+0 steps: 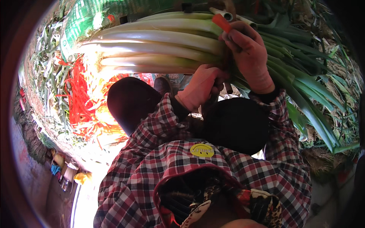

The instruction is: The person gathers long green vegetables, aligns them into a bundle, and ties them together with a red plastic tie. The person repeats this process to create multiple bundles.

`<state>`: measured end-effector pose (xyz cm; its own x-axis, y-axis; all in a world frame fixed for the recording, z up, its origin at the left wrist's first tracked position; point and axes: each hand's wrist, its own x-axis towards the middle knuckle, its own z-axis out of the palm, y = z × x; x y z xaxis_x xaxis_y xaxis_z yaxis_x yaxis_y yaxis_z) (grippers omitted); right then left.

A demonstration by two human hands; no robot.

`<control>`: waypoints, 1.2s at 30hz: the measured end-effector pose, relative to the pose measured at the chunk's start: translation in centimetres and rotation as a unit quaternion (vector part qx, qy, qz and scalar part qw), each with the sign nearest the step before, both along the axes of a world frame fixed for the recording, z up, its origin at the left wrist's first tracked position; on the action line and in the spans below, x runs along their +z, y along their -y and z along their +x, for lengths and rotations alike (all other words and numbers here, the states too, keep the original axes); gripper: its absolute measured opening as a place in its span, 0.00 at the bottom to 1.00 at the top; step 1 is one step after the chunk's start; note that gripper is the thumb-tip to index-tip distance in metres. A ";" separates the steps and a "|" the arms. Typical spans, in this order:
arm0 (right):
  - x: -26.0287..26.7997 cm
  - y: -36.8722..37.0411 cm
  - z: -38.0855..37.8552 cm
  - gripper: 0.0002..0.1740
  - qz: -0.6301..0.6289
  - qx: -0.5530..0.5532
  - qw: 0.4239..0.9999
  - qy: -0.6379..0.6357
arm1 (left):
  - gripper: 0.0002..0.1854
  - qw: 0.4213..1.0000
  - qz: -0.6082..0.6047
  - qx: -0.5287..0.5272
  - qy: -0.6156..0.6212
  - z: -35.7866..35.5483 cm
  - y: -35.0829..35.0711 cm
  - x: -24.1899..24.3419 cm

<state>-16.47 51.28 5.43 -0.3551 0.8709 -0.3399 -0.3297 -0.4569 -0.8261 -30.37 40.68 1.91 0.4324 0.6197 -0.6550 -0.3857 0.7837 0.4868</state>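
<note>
A large bundle of leeks or thick green onions (159, 38) lies sideways in front of me, white stalks to the left and green leaves (302, 74) to the right. My right hand (251, 54) is raised over the far side of the bundle, its fingers closed on an orange-red plastic strip (221, 23). My left hand (199, 85) is at the near edge, fingers curled against the stalks; whether it grips anything is hidden. A pipe-like end (227, 16) shows just beyond the strip.
Loose red and orange plastic strips (78, 94) are heaped at the left, beside my knee. A green woven sack (77, 25) lies at the upper left. Leaf scraps (45, 65) cover the ground around. Tools or small items (68, 172) stand at the lower left.
</note>
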 end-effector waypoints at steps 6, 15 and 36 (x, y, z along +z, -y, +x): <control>0.6 -0.3 0.3 0.05 0.039 0.187 0.964 0.183 | 0.05 0.999 -0.030 0.012 -0.002 -0.8 -1.3 -0.3; -1.4 -0.8 -0.7 0.08 0.378 0.317 0.797 0.348 | 0.08 0.999 0.034 -0.026 0.032 -3.4 -1.7 0.2; -3.2 -1.2 0.0 0.11 0.413 0.392 0.720 0.397 | 0.16 0.924 0.249 -0.020 -0.290 -6.6 -5.0 2.4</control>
